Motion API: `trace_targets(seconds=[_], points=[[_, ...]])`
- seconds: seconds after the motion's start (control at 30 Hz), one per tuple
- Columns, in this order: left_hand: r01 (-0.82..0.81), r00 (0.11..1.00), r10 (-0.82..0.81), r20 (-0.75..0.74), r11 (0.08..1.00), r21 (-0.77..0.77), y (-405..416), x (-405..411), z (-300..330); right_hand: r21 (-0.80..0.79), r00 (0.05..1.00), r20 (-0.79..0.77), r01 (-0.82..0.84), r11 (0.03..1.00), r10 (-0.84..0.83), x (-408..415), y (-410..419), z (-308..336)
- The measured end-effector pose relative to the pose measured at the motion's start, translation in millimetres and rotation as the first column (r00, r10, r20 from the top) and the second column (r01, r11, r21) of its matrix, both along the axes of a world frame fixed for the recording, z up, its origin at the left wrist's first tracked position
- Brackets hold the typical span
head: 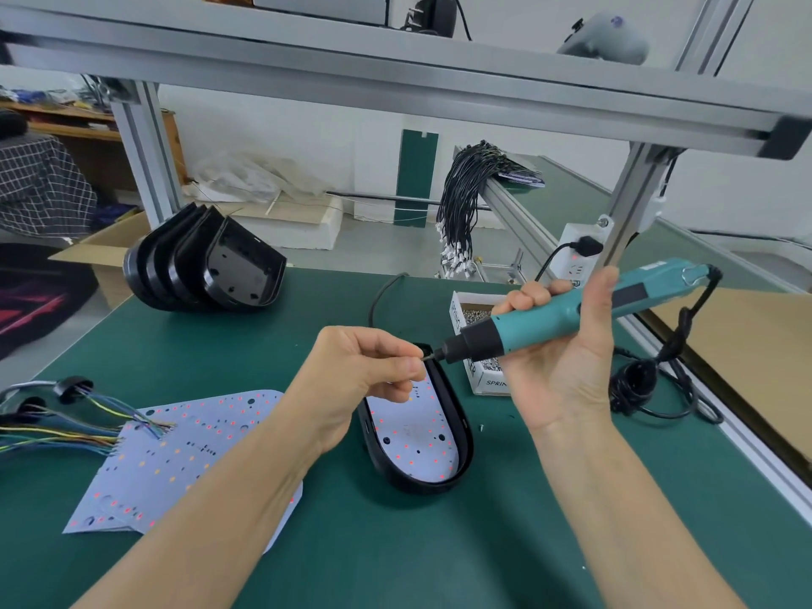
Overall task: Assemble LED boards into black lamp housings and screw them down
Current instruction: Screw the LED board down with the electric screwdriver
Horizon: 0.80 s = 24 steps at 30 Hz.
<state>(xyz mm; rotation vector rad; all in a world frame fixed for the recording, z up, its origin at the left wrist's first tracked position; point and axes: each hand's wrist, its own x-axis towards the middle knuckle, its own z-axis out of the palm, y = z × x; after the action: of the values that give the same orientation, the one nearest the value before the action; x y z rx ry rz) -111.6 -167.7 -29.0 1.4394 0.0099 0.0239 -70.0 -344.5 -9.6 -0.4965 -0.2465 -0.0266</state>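
A black lamp housing (pixel 461 437) lies on the green mat at centre, with a white LED board (pixel 417 437) seated inside it. My right hand (pixel 567 358) grips a teal electric screwdriver (pixel 571 312), held nearly level above the housing's far end, its bit pointing left. My left hand (pixel 364 367) pinches a small screw (pixel 425 356) at the bit's tip. Loose LED boards (pixel 175 454) with coloured wires lie at the left.
Several empty black housings (pixel 206 261) are stacked at the back left. A white box of screws (pixel 479 340) stands behind the screwdriver. The tool's black cord (pixel 646 375) coils at the right. One loose screw (pixel 481 427) lies beside the housing. An aluminium frame (pixel 395 76) crosses overhead.
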Motion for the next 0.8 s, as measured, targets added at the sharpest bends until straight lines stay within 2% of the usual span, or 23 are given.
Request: trace_targets(seconds=[0.27, 0.6, 0.7, 0.8], points=[[-0.047, 0.999, 0.048, 0.005, 0.998, -0.039, -3.0, 1.6, -4.7, 0.022, 0.997, -0.048, 0.066, 0.998, -0.065, 3.4, -1.2, 1.9], [-0.038, 0.999, 0.037, -0.017, 0.999, -0.036, -1.7, -3.2, -5.6, 0.032, 0.995, -0.067, 0.071, 0.997, -0.068, 3.4, -9.6, 5.7], [-0.159, 0.987, 0.157, -0.04, 0.986, -0.055, 6.7, -6.7, -6.0, 0.021, 0.997, -0.071, 0.045, 0.999, -0.044, 2.8, -15.6, 1.2], [-0.396, 0.904, 0.419, -0.087, 0.896, 0.198, 14.6, -11.5, -17.8, -0.052, 0.997, -0.08, 0.013, 0.999, -0.017, -0.7, -21.1, -9.7]])
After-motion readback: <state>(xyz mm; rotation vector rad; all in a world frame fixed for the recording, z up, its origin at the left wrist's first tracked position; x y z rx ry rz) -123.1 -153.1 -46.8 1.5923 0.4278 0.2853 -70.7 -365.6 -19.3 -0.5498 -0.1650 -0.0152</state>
